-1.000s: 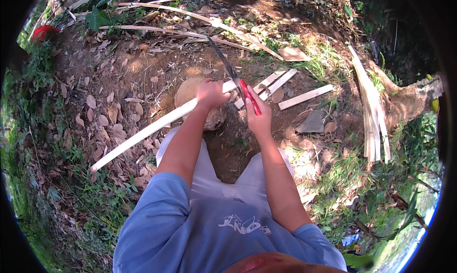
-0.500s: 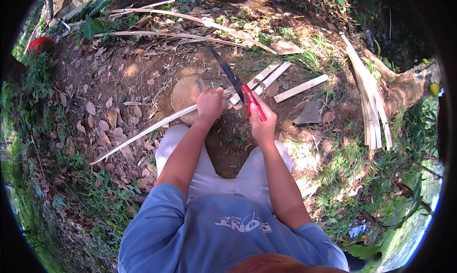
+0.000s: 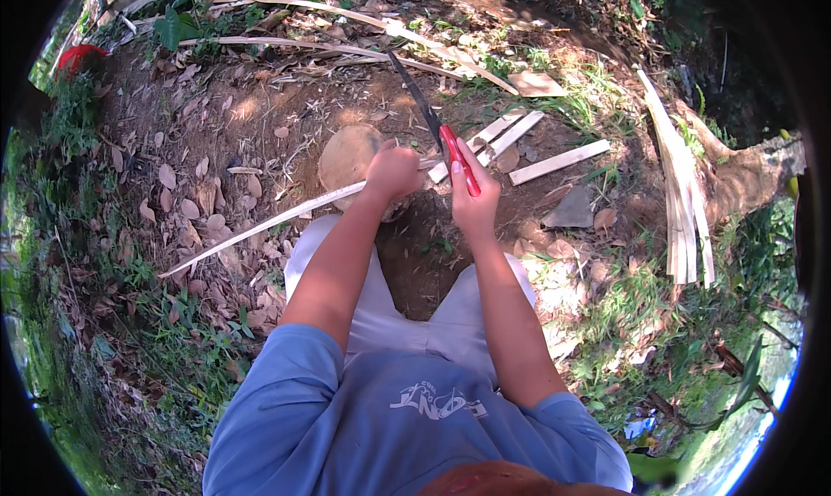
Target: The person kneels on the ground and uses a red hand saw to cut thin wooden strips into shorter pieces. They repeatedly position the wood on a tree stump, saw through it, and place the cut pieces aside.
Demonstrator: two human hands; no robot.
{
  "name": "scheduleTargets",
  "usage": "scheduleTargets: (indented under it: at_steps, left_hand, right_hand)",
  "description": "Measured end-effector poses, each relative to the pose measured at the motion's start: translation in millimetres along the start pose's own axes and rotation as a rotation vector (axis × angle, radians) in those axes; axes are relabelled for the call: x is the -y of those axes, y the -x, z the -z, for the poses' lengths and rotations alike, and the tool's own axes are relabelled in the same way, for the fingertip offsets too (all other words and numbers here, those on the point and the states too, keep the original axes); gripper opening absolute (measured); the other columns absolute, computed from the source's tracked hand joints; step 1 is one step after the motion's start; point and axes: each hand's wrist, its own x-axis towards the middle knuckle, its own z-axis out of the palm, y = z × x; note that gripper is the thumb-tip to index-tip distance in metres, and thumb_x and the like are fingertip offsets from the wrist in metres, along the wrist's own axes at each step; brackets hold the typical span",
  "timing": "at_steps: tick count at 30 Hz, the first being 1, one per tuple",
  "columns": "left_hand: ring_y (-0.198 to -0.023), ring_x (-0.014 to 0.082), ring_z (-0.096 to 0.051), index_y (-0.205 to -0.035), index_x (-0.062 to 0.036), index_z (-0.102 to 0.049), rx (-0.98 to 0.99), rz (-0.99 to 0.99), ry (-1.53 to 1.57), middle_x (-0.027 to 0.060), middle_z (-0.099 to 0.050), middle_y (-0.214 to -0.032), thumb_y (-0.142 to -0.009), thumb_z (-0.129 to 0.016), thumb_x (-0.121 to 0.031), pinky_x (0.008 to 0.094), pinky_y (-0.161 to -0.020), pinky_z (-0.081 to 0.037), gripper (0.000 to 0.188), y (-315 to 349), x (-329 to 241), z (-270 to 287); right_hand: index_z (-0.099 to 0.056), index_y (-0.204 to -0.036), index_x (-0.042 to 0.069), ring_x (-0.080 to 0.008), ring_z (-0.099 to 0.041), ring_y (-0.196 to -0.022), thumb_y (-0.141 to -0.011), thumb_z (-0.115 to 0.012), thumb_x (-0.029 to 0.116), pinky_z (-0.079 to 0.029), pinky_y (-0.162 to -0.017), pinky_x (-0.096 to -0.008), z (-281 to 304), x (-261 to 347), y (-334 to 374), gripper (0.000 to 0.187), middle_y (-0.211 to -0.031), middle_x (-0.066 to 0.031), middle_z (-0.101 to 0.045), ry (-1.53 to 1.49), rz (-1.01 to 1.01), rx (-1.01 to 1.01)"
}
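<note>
Bamboo strip [image 3: 260, 228] is what we have in our left hand [image 3: 394, 171], fingers wrapped tight round its near end where it rests on the round wooden block [image 3: 348, 154]; the rest of it runs pale and thin down to our left, across the dry leaves and bare dirt. Our right hand [image 3: 474, 203] is closed on the red handle of the machete [image 3: 433, 124], whose dark blade points up and away from us, crossing just beside the left fist. We cannot tell whether the edge is touching the strip or only held over it, since the hands cover that spot. Outward from the grip, several short cut slats [image 3: 554, 162] lie on the ground just beyond the block, a bundle of long split strips [image 3: 679, 202] leans near a tree root [image 3: 753, 171] on our right, and longer poles lie across the far ground. The risk we judge here is the closeness of the two hands: the blade passes right next to the left knuckles, so a slip of the edge off the narrow strip, or the strip rolling on the block, could bring steel onto our fingers or toward our knees, which sit just below the block. The long free end could also whip or twist if struck off-centre.
</note>
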Motion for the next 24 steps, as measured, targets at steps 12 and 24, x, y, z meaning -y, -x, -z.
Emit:
scheduleTargets:
  at_steps: [12, 24]
  left_hand:
    - [-0.096, 0.0289, -0.079, -0.088, -0.0098, -0.083, 0.190, 0.124, -0.068, 0.0132, -0.081, -0.092, -0.091, -0.074, -0.033, 0.0388, -0.114, -0.047, 0.025, -4, -13, 13]
    - [-0.101, 0.0303, -0.078, -0.091, -0.0066, -0.083, 0.145, 0.201, 0.027, 0.0158, -0.081, -0.095, -0.090, -0.074, -0.030, 0.0387, -0.120, -0.043, 0.025, -11, -14, 5]
  right_hand:
    - [-0.068, -0.144, -0.002, -0.0132, -0.073, -0.099, -0.109, -0.064, 0.013, -0.057, -0.087, -0.0291, -9, -17, 4, 0.038, -0.120, -0.0170, -0.081, 0.078, -0.074, 0.041]
    - [-0.066, -0.148, -0.001, -0.0175, -0.073, -0.110, -0.112, -0.058, 0.017, -0.056, -0.095, -0.0321, 15, -23, 31, 0.041, -0.128, -0.0171, -0.077, -0.021, -0.350, 0.041]
